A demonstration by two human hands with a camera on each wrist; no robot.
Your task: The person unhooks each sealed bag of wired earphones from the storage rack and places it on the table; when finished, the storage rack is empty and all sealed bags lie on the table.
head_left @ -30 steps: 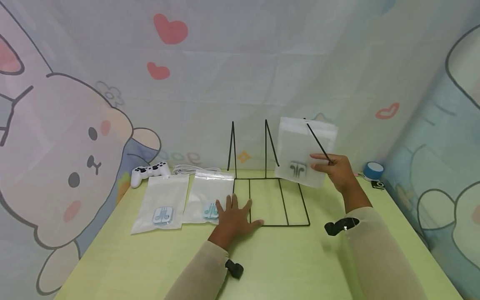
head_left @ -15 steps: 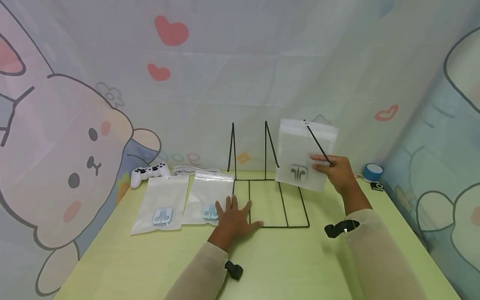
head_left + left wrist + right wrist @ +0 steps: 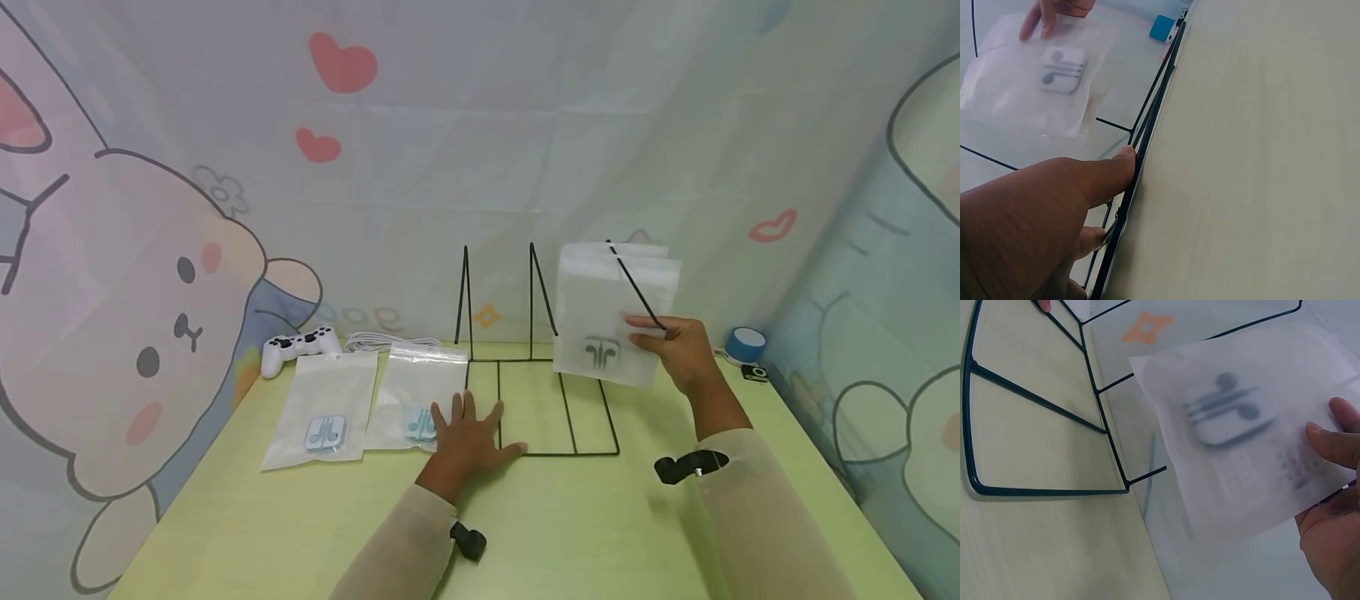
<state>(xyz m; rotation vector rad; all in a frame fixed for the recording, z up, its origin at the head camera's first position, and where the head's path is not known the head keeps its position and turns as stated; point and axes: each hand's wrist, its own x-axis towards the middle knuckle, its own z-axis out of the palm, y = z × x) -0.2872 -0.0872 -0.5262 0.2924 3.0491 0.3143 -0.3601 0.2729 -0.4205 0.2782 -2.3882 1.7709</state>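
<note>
Backdrop: pale cartoon cloth hangs behind a light yellow-green table, beyond the reach of both sets of fingers.
Black wire rack: its base lies flat beneath and to the right of the left fingers; its uprights rise farther back, ending in sloping prongs.
Left hand: fingers spread apart, palm down over the rack's near left corner, thumb touching the front bar in the left wrist view; I'd say it keeps so light a frame from tipping or sliding.
Right hand: thumb and fingers pinched on the right edge of a frosted bag, right by the tip of the rightmost prong.
Frosted earphone bag: upright, left of the pinching fingers, with the prong crossing its upper part; an edge grip probably leaves the top free to sit along the wire. Another top edge shows behind it; whether that is a second bag, I can't tell.
Earphone case: low inside that bag, just left of the right fingertips, so its weight likely pulls the bag straight.
Flat bags: one right beside the left fingers, contact unclear, another farther left.
Far left of the fingers: white game controller, coiled white cable.
Beyond the right fingers: blue-and-white round object.
</note>
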